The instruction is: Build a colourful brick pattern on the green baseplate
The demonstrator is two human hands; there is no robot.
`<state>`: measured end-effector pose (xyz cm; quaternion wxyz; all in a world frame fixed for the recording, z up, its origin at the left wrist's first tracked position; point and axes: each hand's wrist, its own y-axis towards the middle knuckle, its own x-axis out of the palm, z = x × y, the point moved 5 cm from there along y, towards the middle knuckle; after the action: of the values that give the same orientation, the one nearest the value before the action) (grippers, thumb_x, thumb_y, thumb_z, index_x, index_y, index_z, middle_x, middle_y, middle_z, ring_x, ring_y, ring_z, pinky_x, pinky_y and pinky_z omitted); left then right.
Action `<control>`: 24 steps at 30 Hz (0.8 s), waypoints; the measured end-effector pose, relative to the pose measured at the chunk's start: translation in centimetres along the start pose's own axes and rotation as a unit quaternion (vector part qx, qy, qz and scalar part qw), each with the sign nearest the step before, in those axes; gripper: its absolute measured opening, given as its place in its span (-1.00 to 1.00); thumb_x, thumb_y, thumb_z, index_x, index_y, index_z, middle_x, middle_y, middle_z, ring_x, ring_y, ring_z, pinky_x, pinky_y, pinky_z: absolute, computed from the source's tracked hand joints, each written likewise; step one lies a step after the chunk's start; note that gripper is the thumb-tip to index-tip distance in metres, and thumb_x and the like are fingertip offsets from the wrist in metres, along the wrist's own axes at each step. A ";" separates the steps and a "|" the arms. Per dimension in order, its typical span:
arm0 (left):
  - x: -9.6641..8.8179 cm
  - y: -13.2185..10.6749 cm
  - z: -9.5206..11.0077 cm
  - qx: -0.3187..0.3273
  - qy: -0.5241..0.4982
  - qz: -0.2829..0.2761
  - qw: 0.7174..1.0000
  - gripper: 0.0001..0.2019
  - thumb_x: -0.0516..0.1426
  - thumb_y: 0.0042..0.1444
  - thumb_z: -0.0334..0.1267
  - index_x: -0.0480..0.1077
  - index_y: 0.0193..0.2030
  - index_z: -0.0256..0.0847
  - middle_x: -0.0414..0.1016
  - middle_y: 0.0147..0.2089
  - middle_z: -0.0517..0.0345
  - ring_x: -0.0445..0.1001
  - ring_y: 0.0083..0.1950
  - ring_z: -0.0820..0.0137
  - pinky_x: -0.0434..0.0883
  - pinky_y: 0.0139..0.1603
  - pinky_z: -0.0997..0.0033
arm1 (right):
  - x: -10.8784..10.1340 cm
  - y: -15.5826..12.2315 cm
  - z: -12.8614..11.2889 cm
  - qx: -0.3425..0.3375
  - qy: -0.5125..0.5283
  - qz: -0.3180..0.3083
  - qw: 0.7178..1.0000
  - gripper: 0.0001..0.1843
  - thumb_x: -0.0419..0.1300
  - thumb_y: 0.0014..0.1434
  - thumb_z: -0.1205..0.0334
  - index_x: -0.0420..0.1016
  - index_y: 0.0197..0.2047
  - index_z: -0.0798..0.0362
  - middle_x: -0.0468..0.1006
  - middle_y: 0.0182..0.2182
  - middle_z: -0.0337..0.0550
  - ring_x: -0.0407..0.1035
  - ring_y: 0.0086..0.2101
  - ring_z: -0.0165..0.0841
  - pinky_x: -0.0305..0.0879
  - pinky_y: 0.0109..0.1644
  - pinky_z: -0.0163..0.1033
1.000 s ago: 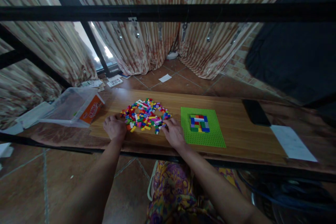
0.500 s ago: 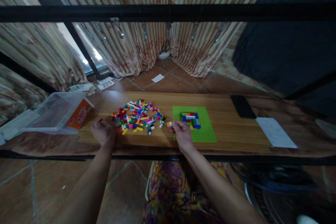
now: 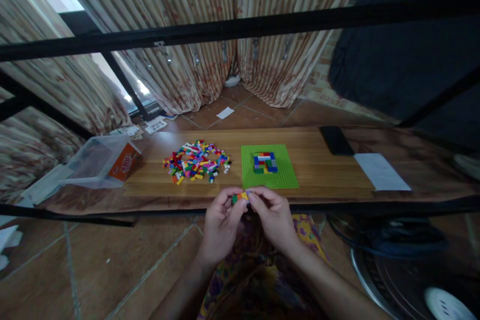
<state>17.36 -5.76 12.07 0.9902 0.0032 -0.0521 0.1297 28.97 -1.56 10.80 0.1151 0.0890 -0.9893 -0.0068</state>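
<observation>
A few joined toy bricks (image 3: 242, 196), green, orange, yellow and bluish, are pinched between my two hands at the table's front edge. My left hand (image 3: 224, 215) is closed on their left end. The fingers of my right hand (image 3: 273, 211) close on the right end. Beyond my hands lies the green baseplate (image 3: 288, 172), and on it stands a small square-shaped build (image 3: 258, 160) of blue, red, white and other bricks. To the left spreads a pile of loose bricks (image 3: 197, 160) in many colours.
A clear plastic box (image 3: 93, 160) with an orange label stands at the table's left end. Toward the right lie a black phone (image 3: 336, 141) and a white sheet of paper (image 3: 382, 172). A black metal bar (image 3: 210, 30) crosses beyond the wooden board (image 3: 318, 180).
My left hand has left the spot beside the pile and joined my right hand. The right hand has drawn the joined bricks back toward me. The camera view has tilted.
</observation>
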 end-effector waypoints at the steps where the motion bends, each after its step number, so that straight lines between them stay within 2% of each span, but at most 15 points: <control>1: 0.4 -0.4 0.2 -0.006 -0.004 -0.005 1.000 -0.81 0.22 0.11 -0.19 0.43 -0.17 -0.21 0.54 -0.29 0.19 0.49 -0.30 0.51 0.43 -0.22 0.54 | -0.3 -0.6 -0.5 -0.011 -0.009 -0.005 1.000 -0.88 0.29 0.11 0.16 0.62 -0.33 0.00 0.57 -0.45 -0.25 0.41 -0.40 -0.43 0.34 -0.29 -0.32; 4: 1.2 -1.4 0.6 -0.021 -0.009 -0.014 1.000 -0.85 0.23 0.10 -0.23 0.43 -0.22 -0.23 0.51 -0.42 0.25 0.46 -0.39 0.55 0.40 -0.32 0.61 | -1.6 -2.0 -1.4 -0.024 -0.014 -0.004 1.000 -0.91 0.29 0.11 0.20 0.63 -0.32 0.00 0.59 -0.40 -0.23 0.42 -0.37 -0.42 0.34 -0.26 -0.32; 7: 2.1 -2.1 0.5 -0.043 -0.033 -0.033 0.998 -0.83 0.25 0.08 -0.23 0.44 -0.23 -0.25 0.50 -0.48 0.25 0.46 -0.44 0.56 0.40 -0.36 0.62 | -2.8 -2.8 -1.4 0.017 0.033 -0.007 0.999 -0.90 0.31 0.10 0.19 0.63 -0.34 0.01 0.56 -0.48 -0.26 0.33 -0.50 -0.48 0.28 -0.39 -0.36; 11: 3.2 -3.1 -0.3 -0.100 -0.114 -0.049 0.987 -0.76 0.29 0.04 -0.19 0.45 -0.20 -0.27 0.54 -0.40 0.19 0.49 -0.41 0.54 0.44 -0.32 0.57 | -3.4 -3.9 -1.4 0.101 0.158 -0.046 0.981 -0.86 0.31 0.09 0.16 0.61 -0.36 0.06 0.48 -0.54 -0.27 0.26 -0.54 -0.52 0.23 -0.44 -0.39; 15: 3.8 -4.1 -0.7 -0.138 -0.163 -0.053 0.975 -0.73 0.30 0.03 -0.19 0.47 -0.16 -0.28 0.57 -0.30 0.13 0.53 -0.33 0.51 0.48 -0.22 0.52 | -4.0 -4.8 -1.6 0.153 0.256 -0.054 0.953 -0.87 0.30 0.07 0.19 0.58 -0.37 0.09 0.42 -0.50 -0.26 0.18 -0.54 -0.54 0.16 -0.52 -0.42; 19: 3.9 -4.6 -0.4 -0.125 -0.107 -0.075 0.983 -0.69 0.27 0.08 -0.19 0.47 -0.06 -0.27 0.60 -0.22 0.06 0.56 -0.23 0.45 0.48 -0.14 0.48 | -4.6 -5.3 -1.4 0.186 0.283 -0.061 0.939 -0.83 0.30 0.02 0.17 0.55 -0.35 0.10 0.38 -0.51 -0.27 0.10 -0.58 -0.56 -0.05 -0.63 -0.45; 24: 4.4 -4.9 0.3 -0.085 -0.027 -0.063 0.994 -0.73 0.29 0.02 -0.19 0.46 -0.17 -0.28 0.58 -0.35 0.14 0.53 -0.34 0.48 0.47 -0.28 0.54 | -4.9 -6.0 -0.6 0.179 0.225 -0.060 0.956 -0.71 0.30 0.10 0.03 0.54 -0.25 0.09 0.35 -0.55 -0.32 -0.02 -0.64 -0.61 -0.22 -0.65 -0.46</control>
<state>22.86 -9.35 12.82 0.9913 -0.0747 -0.0891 0.0624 34.86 -6.63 10.11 0.3167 0.1670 -0.9155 0.1835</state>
